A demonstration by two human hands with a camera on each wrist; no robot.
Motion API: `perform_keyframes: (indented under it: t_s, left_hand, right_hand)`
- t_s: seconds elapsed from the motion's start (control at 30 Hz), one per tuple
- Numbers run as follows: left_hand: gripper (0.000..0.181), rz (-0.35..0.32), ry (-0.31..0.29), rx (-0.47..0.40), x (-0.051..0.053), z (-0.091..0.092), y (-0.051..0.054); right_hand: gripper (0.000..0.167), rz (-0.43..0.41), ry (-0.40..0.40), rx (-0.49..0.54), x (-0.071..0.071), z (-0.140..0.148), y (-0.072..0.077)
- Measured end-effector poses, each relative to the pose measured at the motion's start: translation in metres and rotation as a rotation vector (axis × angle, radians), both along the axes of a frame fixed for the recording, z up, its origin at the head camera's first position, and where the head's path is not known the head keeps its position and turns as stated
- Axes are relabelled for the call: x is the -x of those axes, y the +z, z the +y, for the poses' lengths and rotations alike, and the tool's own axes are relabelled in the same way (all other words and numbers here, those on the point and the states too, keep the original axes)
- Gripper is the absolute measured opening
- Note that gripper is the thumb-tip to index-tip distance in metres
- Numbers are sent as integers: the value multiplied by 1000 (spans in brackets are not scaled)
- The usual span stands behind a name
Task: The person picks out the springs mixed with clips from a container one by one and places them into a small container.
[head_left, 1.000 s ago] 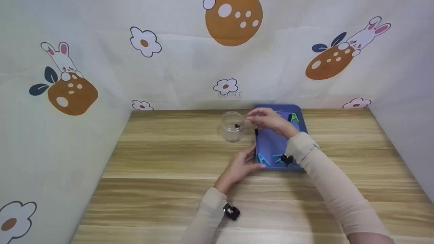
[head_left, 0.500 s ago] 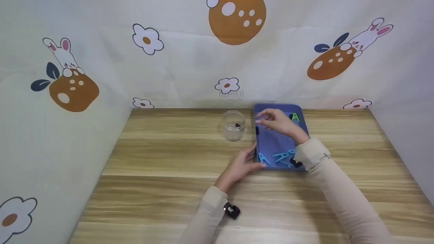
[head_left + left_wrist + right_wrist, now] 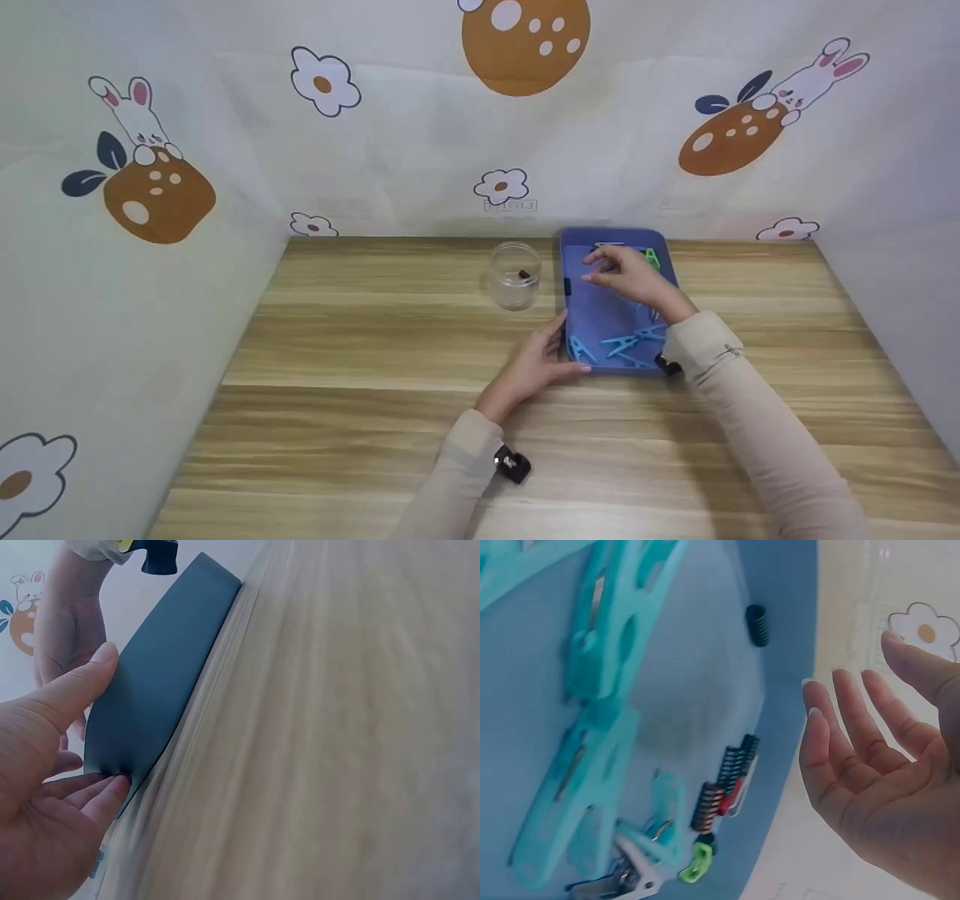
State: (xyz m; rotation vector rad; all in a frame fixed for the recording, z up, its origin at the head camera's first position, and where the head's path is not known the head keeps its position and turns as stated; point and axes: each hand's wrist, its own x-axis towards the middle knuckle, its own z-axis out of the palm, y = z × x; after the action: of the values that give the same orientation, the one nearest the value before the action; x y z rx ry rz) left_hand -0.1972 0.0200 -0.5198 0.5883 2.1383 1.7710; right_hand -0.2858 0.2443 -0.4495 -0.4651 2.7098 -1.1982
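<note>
My left hand (image 3: 529,367) rests at the near left corner of the blue tray (image 3: 600,372), its thumb and fingers against the tray's sides in the left wrist view (image 3: 60,787). Over the tray's far half hovers my right hand (image 3: 637,281), with nothing between its spread fingers in the right wrist view (image 3: 892,757). The tray holds several light blue clips (image 3: 622,345), a green clip (image 3: 652,259) and dark coil springs; one spring (image 3: 757,625) lies apart near the tray's side. A clear round jar (image 3: 515,296) left of the tray has a small dark piece (image 3: 524,274) in it.
The wooden table (image 3: 360,322) meets a printed cloth wall (image 3: 405,135) close behind the jar and tray, with more cloth at both sides. Small black devices (image 3: 513,464) are at both wrists.
My right hand has moved right, away from the jar's side and further over the tray. My left hand has stayed at the tray's corner.
</note>
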Motion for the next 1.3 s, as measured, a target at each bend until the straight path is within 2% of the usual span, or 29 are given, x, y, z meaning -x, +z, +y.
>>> perform_keyframes:
  t_s: [0.2, 0.43, 0.6, 0.97, 1.3]
  left_hand:
    - [84, 27, 30, 72, 0, -1, -1]
    - [70, 118, 64, 154, 1, -3, 2]
    - [67, 158, 78, 206, 3, -5, 2]
    - [65, 213, 82, 230, 4, -7, 1]
    - [62, 231, 102, 238, 4, -11, 2]
  right_hand:
    - [36, -18, 3, -15, 4, 6, -7]
    - [34, -38, 31, -63, 9, 7, -6]
    - [32, -47, 29, -91, 12, 5, -4]
    - [32, -103, 60, -70, 18, -3, -8]
    - [32, -111, 54, -113, 25, -17, -12]
